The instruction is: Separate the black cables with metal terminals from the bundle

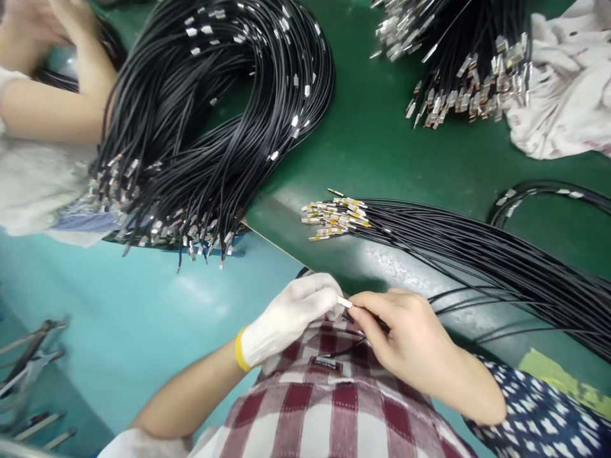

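Pinching together at the near edge of the green table [382, 152], the gloved left hand [286, 318] and the bare right hand [405, 337] gripped one black cable [458, 294] by its small white tip [344, 302], which sat right between their fingertips. The cable trailed off to the right from under the right hand. Just beyond the hands lay a bundle of cables with yellow-marked ends [337, 216]; a large coil of cables [200, 127] hung over the table edge, well apart to the left.
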`<state>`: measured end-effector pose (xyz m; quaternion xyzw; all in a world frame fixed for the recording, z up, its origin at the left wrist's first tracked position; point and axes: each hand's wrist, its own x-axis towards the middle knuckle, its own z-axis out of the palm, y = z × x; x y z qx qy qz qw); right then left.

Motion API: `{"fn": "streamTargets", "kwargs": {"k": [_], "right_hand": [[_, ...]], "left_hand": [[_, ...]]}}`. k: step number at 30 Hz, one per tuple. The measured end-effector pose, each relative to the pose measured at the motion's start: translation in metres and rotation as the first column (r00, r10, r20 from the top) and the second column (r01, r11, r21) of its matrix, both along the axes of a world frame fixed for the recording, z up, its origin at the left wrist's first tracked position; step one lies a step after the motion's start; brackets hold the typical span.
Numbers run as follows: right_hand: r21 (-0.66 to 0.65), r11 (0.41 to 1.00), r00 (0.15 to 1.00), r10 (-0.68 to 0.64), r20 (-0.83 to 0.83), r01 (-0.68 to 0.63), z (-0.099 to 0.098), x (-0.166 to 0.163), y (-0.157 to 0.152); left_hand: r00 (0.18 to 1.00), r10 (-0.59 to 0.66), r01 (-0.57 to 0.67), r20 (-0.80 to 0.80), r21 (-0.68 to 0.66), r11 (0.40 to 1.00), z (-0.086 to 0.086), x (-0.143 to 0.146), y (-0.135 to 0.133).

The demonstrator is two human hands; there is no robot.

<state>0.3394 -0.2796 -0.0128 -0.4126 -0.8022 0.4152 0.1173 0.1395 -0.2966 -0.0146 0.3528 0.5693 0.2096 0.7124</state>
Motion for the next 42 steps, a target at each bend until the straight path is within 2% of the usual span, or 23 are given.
{"fn": "streamTargets", "kwargs": {"k": [3,5,7,9,11,16,20,24,30,36,39,42], "right_hand": [[-0.014,1.000,1.000,0.004,0.011,-0.004,0.003,0.000,0.002],[-0.070,0.998,1.000,0.010,0.000,-0.010,0.004,0.001,0.005],[-0.198,0.979,0.998,0.043,-0.050,-0.052,0.006,0.003,0.008],[-0.340,0.934,0.990,0.074,-0.117,-0.109,0.007,0.005,0.010],[-0.424,0.893,0.985,0.096,-0.144,-0.149,0.009,0.008,0.010],[-0.408,0.892,0.981,0.176,-0.078,-0.192,0.015,0.015,0.003],[-0.402,0.891,0.976,0.212,-0.043,-0.211,0.016,0.019,-0.007],[-0.434,0.881,0.975,0.220,0.022,-0.189,0.016,0.019,-0.019],[-0.427,0.885,0.971,0.231,0.054,-0.187,0.023,0.013,-0.031],[-0.483,0.846,0.952,0.298,0.074,-0.227,0.020,0.011,-0.037],[-0.477,0.843,0.948,0.313,0.058,-0.249,0.016,0.012,-0.028],[-0.503,0.845,0.981,0.192,-0.033,-0.183,0.014,0.012,-0.007]], "left_hand": [[0.999,-0.039,0.039,0.016,0.002,0.999,0.001,-0.001,0.002],[0.994,-0.096,0.098,-0.053,0.038,0.994,0.004,-0.002,0.002],[0.977,-0.170,0.181,-0.133,0.076,0.981,0.008,-0.004,0.002],[0.954,-0.243,0.262,-0.177,0.095,0.960,0.010,-0.005,0.000],[0.927,-0.324,0.343,-0.191,0.079,0.936,0.011,-0.006,-0.002],[0.838,-0.528,0.534,-0.138,0.009,0.845,0.015,-0.005,-0.007],[0.777,-0.620,0.623,-0.108,-0.008,0.782,0.019,-0.001,-0.011],[0.779,-0.626,0.627,-0.039,0.007,0.779,0.017,0.002,-0.019],[0.832,-0.555,0.555,-0.019,-0.021,0.832,0.011,0.011,-0.037],[0.843,-0.538,0.535,-0.017,-0.086,0.841,0.000,0.016,-0.055],[0.841,-0.542,0.538,-0.009,-0.111,0.836,0.000,0.017,-0.047],[0.891,-0.441,0.431,-0.108,-0.107,0.896,0.010,0.013,-0.022]]}}
